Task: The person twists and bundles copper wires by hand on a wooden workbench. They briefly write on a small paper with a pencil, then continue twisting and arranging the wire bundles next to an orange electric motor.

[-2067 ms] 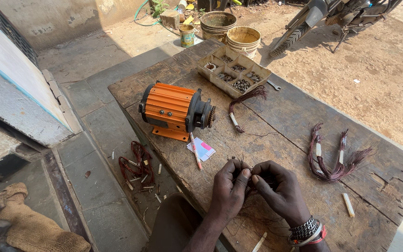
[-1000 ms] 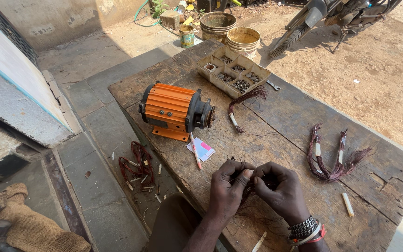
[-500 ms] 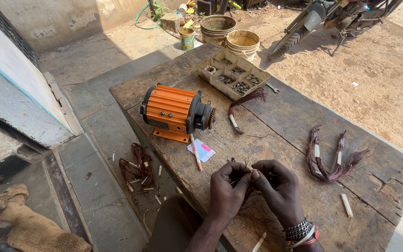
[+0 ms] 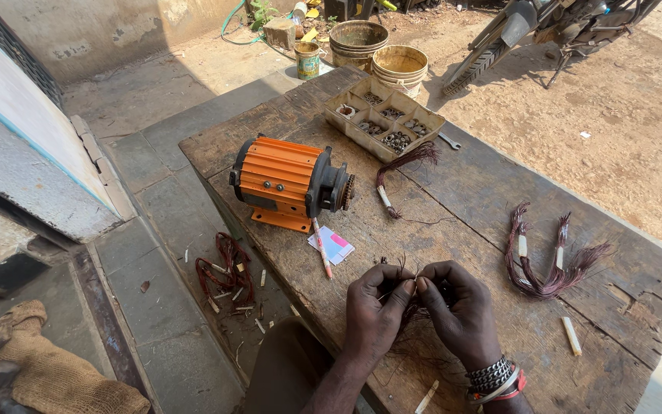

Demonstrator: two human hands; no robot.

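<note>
The motor (image 4: 289,182) is bright orange with ribbed sides and a black end cap. The wire bundle (image 4: 411,307) pinched between both hands is coppery red-brown, as are the coils (image 4: 549,257) farther right, banded with pale cream sleeves. The desk (image 4: 484,192) is weathered grey-brown wood. A small card (image 4: 331,245) looks white, pink and blue, though it is hard to read. The tray (image 4: 385,116) is dull beige.

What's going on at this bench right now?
A person sits at a worn wooden table, pinching a bundle of thin copper wire between the left hand and the right hand. An orange electric motor stands beyond the hands, a pen beside it. Another wire bundle lies to the right, near a compartment tray of small parts.
</note>
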